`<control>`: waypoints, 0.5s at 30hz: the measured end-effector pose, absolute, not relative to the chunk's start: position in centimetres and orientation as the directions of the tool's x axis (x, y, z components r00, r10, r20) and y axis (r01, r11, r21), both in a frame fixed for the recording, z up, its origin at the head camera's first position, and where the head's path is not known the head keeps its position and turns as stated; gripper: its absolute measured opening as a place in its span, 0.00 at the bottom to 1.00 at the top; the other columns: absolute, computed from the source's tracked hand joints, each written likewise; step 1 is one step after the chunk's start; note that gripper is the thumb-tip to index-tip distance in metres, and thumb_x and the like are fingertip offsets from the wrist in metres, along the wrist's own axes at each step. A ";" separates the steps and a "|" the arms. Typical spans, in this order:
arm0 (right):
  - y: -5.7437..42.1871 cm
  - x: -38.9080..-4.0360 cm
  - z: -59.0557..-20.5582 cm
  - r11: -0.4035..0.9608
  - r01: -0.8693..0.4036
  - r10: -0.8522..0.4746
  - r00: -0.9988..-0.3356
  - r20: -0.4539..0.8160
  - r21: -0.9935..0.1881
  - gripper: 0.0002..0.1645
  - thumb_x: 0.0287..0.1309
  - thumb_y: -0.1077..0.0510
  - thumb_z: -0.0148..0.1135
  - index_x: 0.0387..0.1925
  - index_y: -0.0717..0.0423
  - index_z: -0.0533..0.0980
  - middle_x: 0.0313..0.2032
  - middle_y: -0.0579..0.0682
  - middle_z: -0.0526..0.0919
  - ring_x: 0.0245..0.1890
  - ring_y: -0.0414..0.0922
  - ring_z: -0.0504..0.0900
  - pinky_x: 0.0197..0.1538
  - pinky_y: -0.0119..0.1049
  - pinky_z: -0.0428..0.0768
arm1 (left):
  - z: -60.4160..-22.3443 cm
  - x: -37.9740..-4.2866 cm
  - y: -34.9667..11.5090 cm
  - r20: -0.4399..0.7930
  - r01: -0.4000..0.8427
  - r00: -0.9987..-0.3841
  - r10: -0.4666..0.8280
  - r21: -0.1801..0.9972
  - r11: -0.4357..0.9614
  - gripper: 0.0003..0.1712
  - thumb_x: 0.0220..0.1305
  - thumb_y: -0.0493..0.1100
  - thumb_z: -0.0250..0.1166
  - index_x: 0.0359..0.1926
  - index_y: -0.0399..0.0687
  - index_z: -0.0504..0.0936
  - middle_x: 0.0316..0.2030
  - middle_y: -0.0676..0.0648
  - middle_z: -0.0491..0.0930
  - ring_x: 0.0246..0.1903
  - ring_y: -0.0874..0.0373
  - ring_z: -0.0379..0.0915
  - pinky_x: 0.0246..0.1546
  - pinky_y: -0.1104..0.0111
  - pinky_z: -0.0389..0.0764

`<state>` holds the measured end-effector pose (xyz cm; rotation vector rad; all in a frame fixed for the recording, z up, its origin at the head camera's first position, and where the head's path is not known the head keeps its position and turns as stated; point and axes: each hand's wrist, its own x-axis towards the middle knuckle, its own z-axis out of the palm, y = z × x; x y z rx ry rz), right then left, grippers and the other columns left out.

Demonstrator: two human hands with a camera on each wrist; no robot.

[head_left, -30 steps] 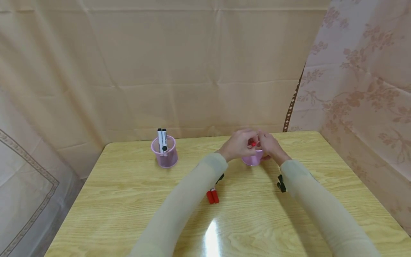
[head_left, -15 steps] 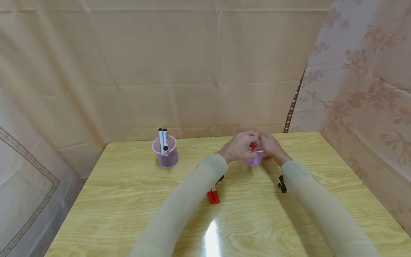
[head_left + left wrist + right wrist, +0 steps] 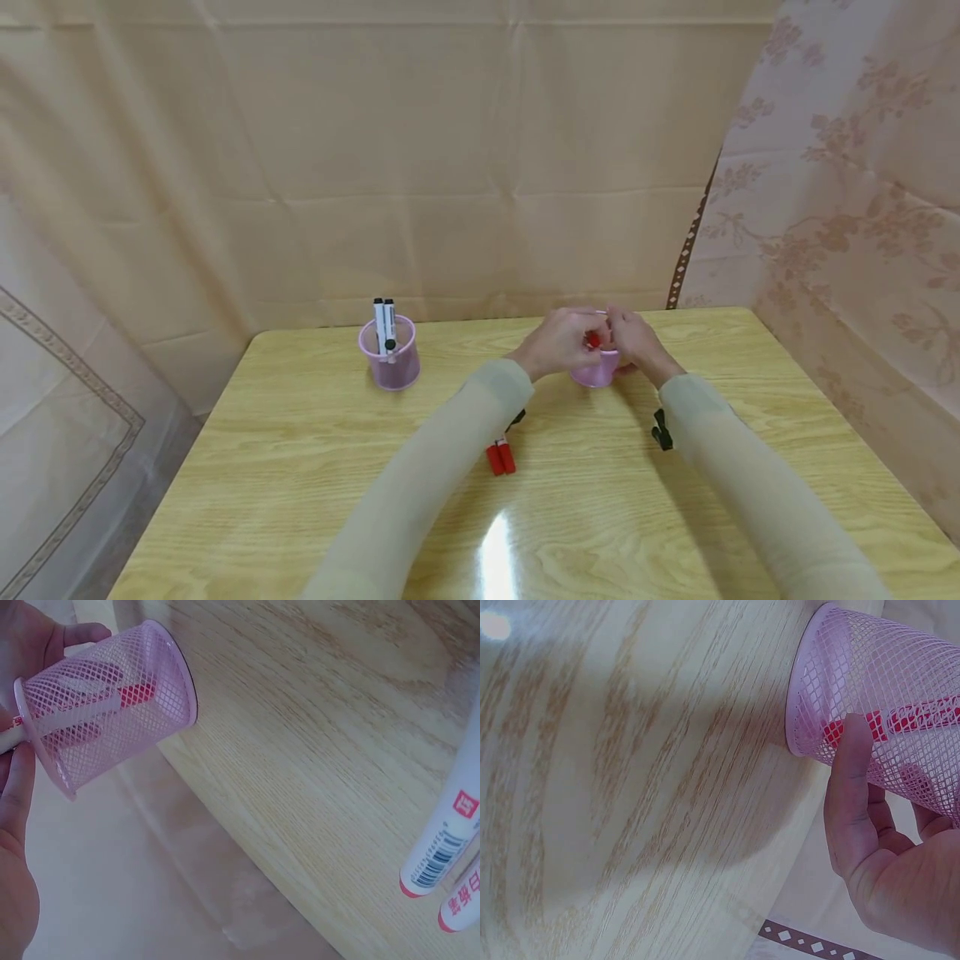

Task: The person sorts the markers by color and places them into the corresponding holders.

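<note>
In the head view my left hand [image 3: 564, 340] and right hand [image 3: 637, 343] meet at a pink mesh pen cup [image 3: 594, 375] on the right part of the table. A white whiteboard marker [image 3: 82, 712] with a red cap stands inside that cup, cap end down near the base. My left fingers [image 3: 16, 791] pinch its upper end at the rim. The right hand [image 3: 900, 877] grips the cup's side, its thumb and fingers curled about the mesh. The red end [image 3: 593, 340] of a marker shows between the hands.
A second pink mesh cup [image 3: 393, 371] holds black-capped markers [image 3: 384, 321] at the back left. Two red-capped markers [image 3: 501, 458] lie partly under my left forearm, a black marker tip [image 3: 517, 419] beside them. Black caps [image 3: 662, 431] show by the right sleeve [image 3: 705, 425].
The red marker end between the hands turned to face the camera at half a second ago, and now shows tilted and partly covered. Both hands stay at the cup with barely any shift.
</note>
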<state>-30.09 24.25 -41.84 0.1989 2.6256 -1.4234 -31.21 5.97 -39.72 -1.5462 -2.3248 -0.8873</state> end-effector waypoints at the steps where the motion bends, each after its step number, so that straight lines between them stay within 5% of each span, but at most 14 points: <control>1: 24.3 -30.1 -41.9 0.540 0.185 0.046 -0.981 -0.190 -0.821 0.50 0.74 0.29 0.21 0.69 0.66 0.62 0.62 0.68 0.67 0.59 0.63 0.70 0.39 0.57 0.86 | -39.7 -31.1 6.1 0.485 0.895 -0.421 0.767 0.358 0.265 0.05 0.57 0.31 0.69 0.34 0.43 0.85 0.38 0.50 0.83 0.34 0.62 0.77 0.35 0.83 0.74; 15: 24.4 -30.1 -42.0 0.530 0.168 0.028 -0.983 -0.181 -0.831 0.50 0.74 0.29 0.21 0.73 0.66 0.58 0.66 0.71 0.65 0.61 0.66 0.68 0.37 0.57 0.86 | -39.6 -30.6 6.5 0.442 0.889 -0.448 0.777 0.315 0.333 0.09 0.61 0.36 0.69 0.44 0.45 0.88 0.45 0.51 0.85 0.39 0.64 0.77 0.41 0.85 0.73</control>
